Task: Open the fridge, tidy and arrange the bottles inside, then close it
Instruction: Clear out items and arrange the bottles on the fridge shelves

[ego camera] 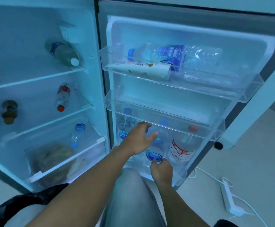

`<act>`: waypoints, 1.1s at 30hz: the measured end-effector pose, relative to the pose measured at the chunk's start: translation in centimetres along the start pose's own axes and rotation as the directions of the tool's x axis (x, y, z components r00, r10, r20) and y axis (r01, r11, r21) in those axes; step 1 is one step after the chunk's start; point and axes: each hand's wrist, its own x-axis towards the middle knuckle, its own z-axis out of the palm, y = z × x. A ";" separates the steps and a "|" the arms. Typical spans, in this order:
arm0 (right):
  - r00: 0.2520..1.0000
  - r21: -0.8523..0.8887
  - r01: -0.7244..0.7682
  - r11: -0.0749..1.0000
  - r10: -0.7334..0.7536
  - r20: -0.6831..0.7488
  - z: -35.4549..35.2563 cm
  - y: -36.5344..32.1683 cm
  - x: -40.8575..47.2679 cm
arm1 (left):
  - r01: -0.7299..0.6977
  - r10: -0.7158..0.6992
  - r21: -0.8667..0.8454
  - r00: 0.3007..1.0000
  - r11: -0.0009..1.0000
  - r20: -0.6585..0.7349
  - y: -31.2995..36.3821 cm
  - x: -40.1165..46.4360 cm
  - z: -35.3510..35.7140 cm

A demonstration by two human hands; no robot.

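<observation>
The fridge stands open, its door (256, 89) swung to the right. In the door's bottom rack stands a clear blue-label bottle (158, 145). My left hand (139, 140) grips its upper part and my right hand (161, 171) holds its base at the label. Beside it stand a blue-cap bottle (125, 126) on the left and a red-label bottle (182, 148) on the right. The top door rack (215, 86) holds a large water bottle (174, 54) lying flat and a white tube (143, 69). Bottles lie on the inner shelves: (63, 53), (63, 95), (78, 134).
A brown jar (9, 112) lies on the middle shelf. The crisper drawer (64, 161) holds a pale bundle. The middle door rack (166, 112) overhangs my hands. A white power strip (228, 197) with cables lies on the floor at right. My knee (130, 194) is below the door.
</observation>
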 end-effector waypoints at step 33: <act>0.654 -0.214 0.691 0.690 -0.471 0.592 24.6 -8.4 -2.6 | 0.586 -0.536 0.116 0.792 0.802 -0.293 -31.4 -12.1 -11.2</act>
